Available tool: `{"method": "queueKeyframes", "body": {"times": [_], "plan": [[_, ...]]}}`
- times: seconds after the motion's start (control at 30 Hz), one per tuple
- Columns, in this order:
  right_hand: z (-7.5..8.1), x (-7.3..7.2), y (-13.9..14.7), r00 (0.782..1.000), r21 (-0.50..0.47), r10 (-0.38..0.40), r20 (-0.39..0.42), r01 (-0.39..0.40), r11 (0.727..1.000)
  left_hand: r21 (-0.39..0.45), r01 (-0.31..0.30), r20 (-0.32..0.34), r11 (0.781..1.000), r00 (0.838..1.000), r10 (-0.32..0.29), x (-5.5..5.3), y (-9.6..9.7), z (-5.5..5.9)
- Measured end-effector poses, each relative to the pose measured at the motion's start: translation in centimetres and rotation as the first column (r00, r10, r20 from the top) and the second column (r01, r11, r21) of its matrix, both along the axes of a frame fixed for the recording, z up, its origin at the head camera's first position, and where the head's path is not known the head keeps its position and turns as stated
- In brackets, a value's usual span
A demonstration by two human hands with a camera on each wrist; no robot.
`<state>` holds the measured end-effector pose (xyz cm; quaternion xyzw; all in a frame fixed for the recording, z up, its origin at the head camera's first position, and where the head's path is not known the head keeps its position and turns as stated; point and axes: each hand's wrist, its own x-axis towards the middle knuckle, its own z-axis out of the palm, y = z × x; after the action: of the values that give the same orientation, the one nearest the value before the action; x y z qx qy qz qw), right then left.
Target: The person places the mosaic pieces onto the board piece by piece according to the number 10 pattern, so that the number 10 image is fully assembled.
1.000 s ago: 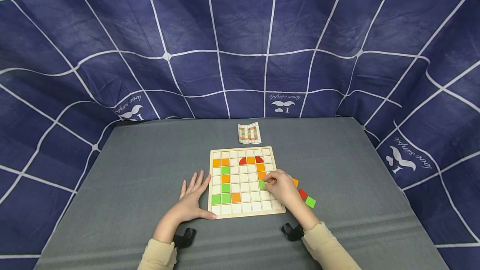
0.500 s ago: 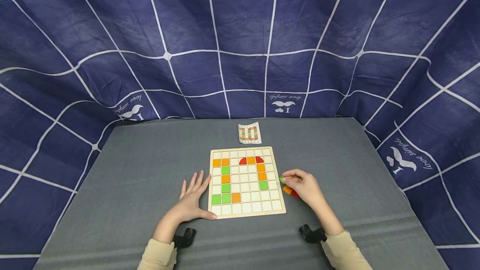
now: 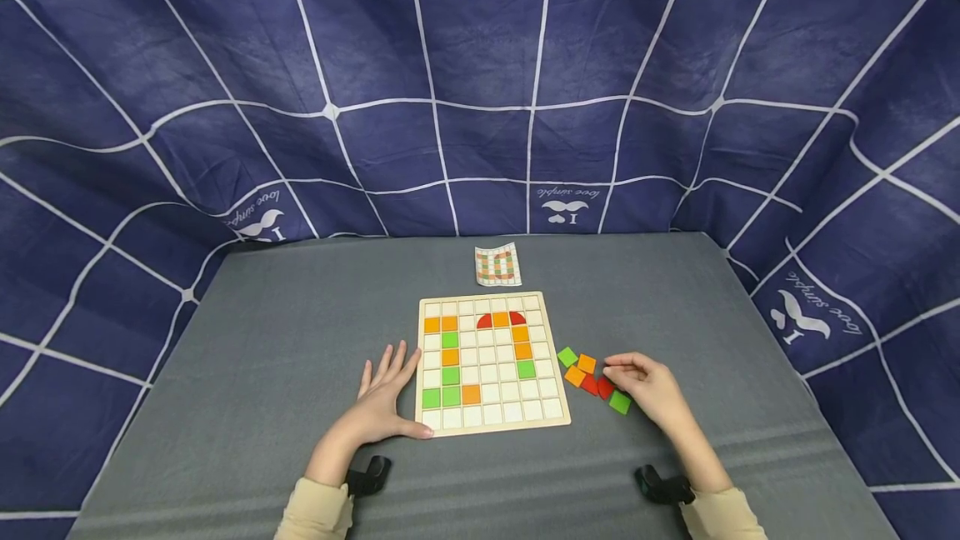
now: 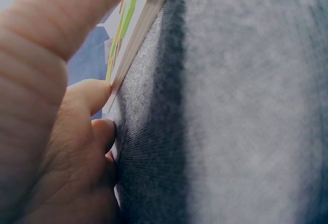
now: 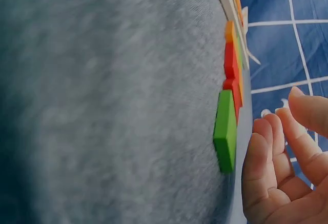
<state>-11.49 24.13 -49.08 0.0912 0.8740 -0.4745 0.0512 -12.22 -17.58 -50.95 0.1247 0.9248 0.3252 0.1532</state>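
Board [image 3: 489, 374] touches spread left hand [image 3: 385, 408], while loosely curled right hand [image 3: 651, 388] hovers beside 6 tiles [image 3: 589, 385].

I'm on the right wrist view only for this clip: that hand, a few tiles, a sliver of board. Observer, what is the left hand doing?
Observer: The left hand touches the board, its thumb at the near left corner and index fingertip at the left edge.
Operator: How many of each colour lie loose beside it?
Observer: The head view shows two green tiles, two orange tiles and two red tiles, all to the board's right.
Operator: Anything past the far edge?
Observer: Yes, a card printed with a coloured grid pattern lies there, apart from the board.
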Motion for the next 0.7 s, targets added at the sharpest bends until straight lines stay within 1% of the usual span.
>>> {"method": "queueKeyframes", "body": {"times": [0.17,0.37,0.47,0.6,0.7], "plan": [[-0.3,0.2,0.2,1.0,0.025,0.015,-0.009,-0.015,1.0,0.007,-0.004,-0.019,1.0,1.0,0.004,0.1,0.0,0.2],[-0.7,0.3,0.1,0.997,0.084,0.07,-0.013,-0.069,0.994,-0.001,-0.001,0.006,1.0,1.0,0.001,0.0,0.0,0.1],[-0.8,0.4,0.0,0.995,0.148,0.098,-0.018,-0.094,0.984,0.002,0.0,0.006,1.0,1.0,0.0,0.0,0.0,0.1],[-0.8,0.5,-0.4,0.993,0.233,0.112,-0.034,-0.101,0.967,-0.001,0.001,0.005,1.0,1.0,-0.001,0.0,0.0,0.1],[-0.6,0.5,-0.8,0.993,0.269,0.116,-0.036,-0.102,0.958,-0.004,0.002,0.005,1.0,1.0,-0.002,0.0,0.0,0.1]]}}
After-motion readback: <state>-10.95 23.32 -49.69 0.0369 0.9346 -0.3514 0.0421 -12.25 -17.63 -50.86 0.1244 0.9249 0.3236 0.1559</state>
